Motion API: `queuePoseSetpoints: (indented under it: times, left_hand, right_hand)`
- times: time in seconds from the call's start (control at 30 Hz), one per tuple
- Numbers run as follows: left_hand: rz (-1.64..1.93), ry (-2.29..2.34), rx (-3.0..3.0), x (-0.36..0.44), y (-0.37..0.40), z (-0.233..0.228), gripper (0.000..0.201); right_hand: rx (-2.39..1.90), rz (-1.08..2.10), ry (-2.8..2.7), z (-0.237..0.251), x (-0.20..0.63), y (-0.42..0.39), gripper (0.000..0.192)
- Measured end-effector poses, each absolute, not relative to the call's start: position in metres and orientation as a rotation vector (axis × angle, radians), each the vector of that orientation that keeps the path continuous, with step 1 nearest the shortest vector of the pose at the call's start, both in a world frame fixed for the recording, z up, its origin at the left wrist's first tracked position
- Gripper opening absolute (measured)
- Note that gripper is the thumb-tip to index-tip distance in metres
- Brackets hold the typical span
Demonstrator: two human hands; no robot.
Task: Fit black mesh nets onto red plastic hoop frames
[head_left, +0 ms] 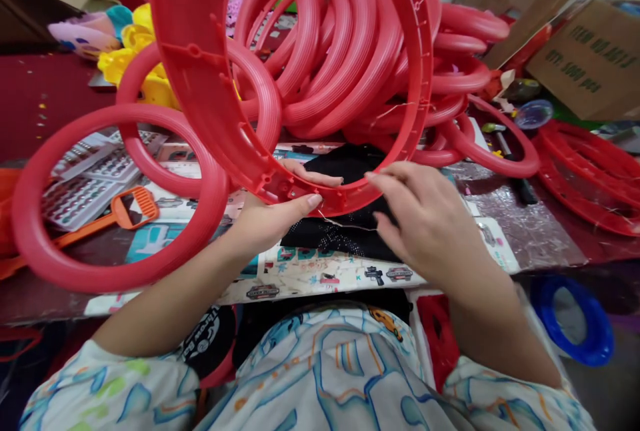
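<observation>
Left hand (273, 214): one, clasping the lower edge of a red ring frame (353, 201). Right hand (433, 221): one, fingers curled at that edge; whether they pinch the pale strand (343, 223), I cannot tell. Frame: roughly upright, above black cloth (325, 239) on the bench (537, 234). Step, seemingly: working strand at rim. Next move: would call for a steady left clasp. Beyond: ribbed rings (367, 94), heaped. Far right: printed carton (587, 61).

Ctn (590, 61) w/ "QTY", disc (211, 343) w/ "Throw"
</observation>
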State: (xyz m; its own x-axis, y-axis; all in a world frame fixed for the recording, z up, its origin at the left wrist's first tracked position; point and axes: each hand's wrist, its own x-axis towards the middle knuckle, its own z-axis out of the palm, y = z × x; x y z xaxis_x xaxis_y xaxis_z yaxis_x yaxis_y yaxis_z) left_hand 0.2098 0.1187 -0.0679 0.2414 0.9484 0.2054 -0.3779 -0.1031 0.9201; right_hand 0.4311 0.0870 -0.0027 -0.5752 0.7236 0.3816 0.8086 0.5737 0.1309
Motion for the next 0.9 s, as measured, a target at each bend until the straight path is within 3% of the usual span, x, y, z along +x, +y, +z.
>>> queuePoseSetpoints:
  times: [0.13, 0.2, 0.53, 0.73, 0.9]
  left_hand:
    - [1.303, 0.715, 1.200, 0.208, 0.118, -0.072, 0.028]
    - [1.339, 0.728, 1.213, 0.208, 0.117, -0.073, 0.026]
    - [1.445, 0.684, 1.343, 0.209, 0.112, -0.067, 0.023]
    - [1.436, 0.719, 1.479, 0.206, 0.113, -0.067, 0.022]
    - [1.431, 0.692, 1.550, 0.205, 0.113, -0.068, 0.020]
  right_hand:
    - [-1.055, -0.172, -2.741, 0.001, 0.411, 0.078, 0.048]
    - [-1.084, -0.129, -2.738, 0.002, 0.402, 0.074, 0.042]
    - [-1.219, -0.562, -2.513, 0.013, 0.378, 0.078, 0.021]
    - [-1.199, -0.308, -2.614, 0.009, 0.394, 0.090, 0.017]
    - [-1.124, -0.283, -2.615, 0.006, 0.402, 0.094, 0.030]
